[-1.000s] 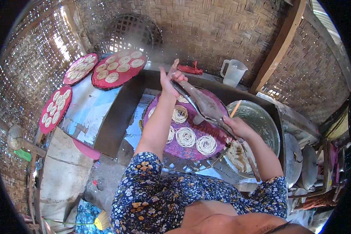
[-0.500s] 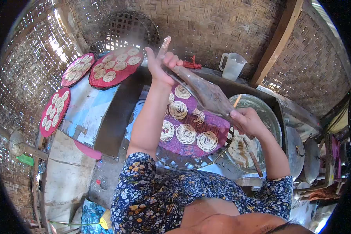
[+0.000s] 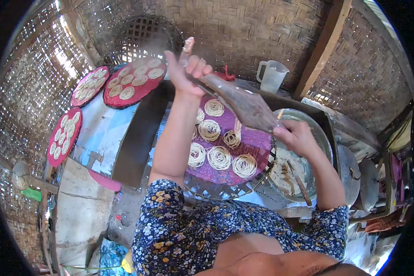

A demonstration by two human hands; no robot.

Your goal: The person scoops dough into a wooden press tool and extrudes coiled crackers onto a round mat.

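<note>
A brownish, batter-smeared piping bag (image 3: 249,108) is stretched slantwise between my hands. My left hand (image 3: 188,76) is closed round its upper left end, thumb and a batter-coated index finger sticking out. At the lower right end, my right hand (image 3: 299,137) grips the bag's gathered tip. Pale strands run down from beneath the bag to a small coil (image 3: 232,139) on a round tray with a purple cloth (image 3: 202,175). Several larger coils, such as one noodle-like coil (image 3: 219,158), lie around it. The bag's outlet is hidden.
A basin (image 3: 327,152) of pale batter stands at the right, with a wooden-handled tool (image 3: 300,184) in it. A translucent jug (image 3: 273,77) is behind. Red round trays (image 3: 109,99) with coils lean at the left. Metal lids (image 3: 369,184) stand far right.
The small coil under the bag has grown rounder as strands fell on it. Both hands and the bag have shifted slightly; the left hand is a little higher and further left.
</note>
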